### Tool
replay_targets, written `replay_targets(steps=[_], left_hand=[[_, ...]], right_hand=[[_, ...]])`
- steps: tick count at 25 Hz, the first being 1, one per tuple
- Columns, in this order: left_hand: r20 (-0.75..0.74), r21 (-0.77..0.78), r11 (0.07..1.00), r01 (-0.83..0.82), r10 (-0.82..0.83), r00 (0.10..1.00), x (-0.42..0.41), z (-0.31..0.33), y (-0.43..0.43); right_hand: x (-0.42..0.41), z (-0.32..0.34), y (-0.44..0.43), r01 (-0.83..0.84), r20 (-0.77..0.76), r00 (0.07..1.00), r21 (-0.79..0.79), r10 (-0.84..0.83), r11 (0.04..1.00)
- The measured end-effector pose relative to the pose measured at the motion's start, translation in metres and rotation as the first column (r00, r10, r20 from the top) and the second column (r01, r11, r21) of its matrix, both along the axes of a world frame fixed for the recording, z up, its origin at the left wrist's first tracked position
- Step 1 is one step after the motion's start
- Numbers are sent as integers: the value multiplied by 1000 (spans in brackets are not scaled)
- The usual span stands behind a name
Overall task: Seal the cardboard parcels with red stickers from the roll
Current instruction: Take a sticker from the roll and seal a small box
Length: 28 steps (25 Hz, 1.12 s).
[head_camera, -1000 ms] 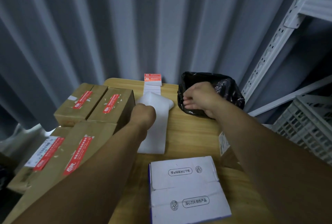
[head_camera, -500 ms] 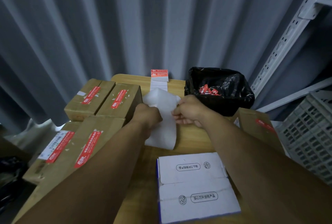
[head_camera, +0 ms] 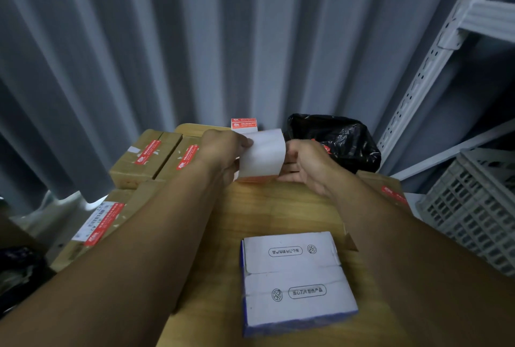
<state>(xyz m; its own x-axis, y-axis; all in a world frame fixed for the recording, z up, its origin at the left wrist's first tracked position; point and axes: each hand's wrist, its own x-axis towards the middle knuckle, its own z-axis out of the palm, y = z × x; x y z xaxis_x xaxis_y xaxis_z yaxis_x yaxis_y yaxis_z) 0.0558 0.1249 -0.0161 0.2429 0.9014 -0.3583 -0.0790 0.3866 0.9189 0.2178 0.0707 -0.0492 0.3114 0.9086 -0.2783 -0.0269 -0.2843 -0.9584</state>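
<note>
Both hands hold up the white backing strip (head_camera: 262, 154) of the sticker roll above the far part of the wooden table (head_camera: 278, 207). My left hand (head_camera: 223, 148) pinches its left edge; my right hand (head_camera: 303, 162) grips its right edge. Red stickers (head_camera: 243, 123) show on the strip's far end behind the hands. A white box (head_camera: 295, 279) with printed marks lies on the table near me. Brown parcels with red stickers (head_camera: 146, 155) are stacked at the left.
A black plastic bag (head_camera: 337, 140) with red scraps sits at the back right. Another brown parcel (head_camera: 390, 190) with a red sticker lies right of my arm. A grey plastic crate (head_camera: 473, 207) and a white metal shelf frame (head_camera: 434, 68) stand at the right. A grey curtain hangs behind.
My right hand came back from the black bag to the white strip. Both hands have lifted the strip off the table and hold it stretched between them.
</note>
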Motion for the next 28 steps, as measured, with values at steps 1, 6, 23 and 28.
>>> replay_targets(steps=[1, 6, 23, 28], left_hand=[[16, 1, 1000, -3, 3, 1000, 0, 2, 0], [82, 71, 996, -58, 53, 995, 3, 20, -12], [-183, 50, 991, 123, -112, 977, 12, -6, -14], [-135, 89, 992, 83, -71, 988, 13, -10, -11]], right_hand=[[0, 2, -3, -50, 33, 998, 12, 49, 999], [-1, 3, -17, -196, 247, 950, 5, 188, 981], [-3, 1, -15, 75, 146, 984, 151, -97, 986], [-1, -7, -11, 61, 287, 948, 267, -140, 962]])
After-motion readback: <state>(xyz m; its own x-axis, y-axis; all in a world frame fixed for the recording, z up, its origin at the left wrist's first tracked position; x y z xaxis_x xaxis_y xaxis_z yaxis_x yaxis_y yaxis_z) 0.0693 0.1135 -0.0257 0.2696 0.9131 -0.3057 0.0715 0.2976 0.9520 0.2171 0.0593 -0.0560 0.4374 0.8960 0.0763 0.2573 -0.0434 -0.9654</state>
